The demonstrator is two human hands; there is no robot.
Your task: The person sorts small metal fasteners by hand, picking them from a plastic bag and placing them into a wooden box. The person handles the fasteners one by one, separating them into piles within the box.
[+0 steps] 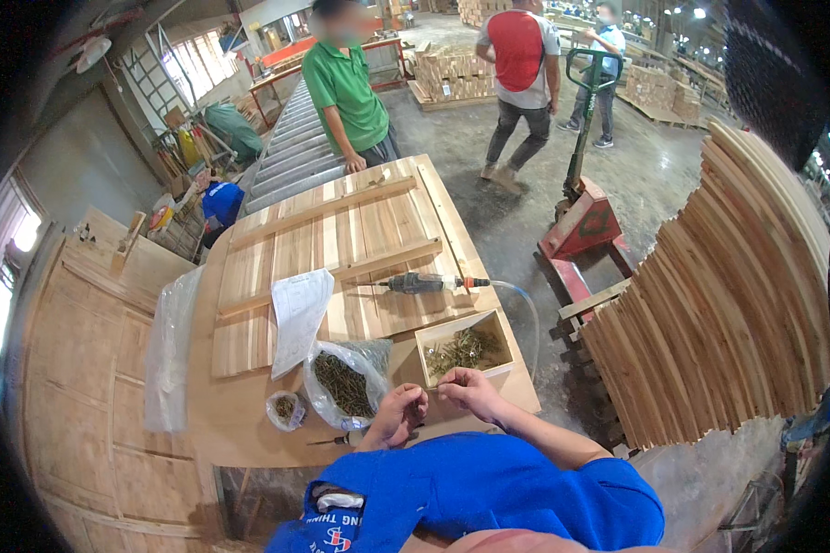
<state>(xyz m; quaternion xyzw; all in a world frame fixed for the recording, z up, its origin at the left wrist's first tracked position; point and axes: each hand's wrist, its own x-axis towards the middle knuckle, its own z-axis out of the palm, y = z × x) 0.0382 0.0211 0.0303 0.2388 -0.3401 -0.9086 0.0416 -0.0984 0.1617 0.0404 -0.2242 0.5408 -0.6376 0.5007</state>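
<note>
Honestly, from afar I cannot tell whether the curled left hand and right hand grasp anything beside the wooden box of fasteners, which a careless wrist could tip.

Tabletop, brown, bearing: slatted wooden panel, one; open wooden box, fasteners inside; large plastic bag, filled likewise; small plastic bag, beside it; driver, partly hidden.
</note>
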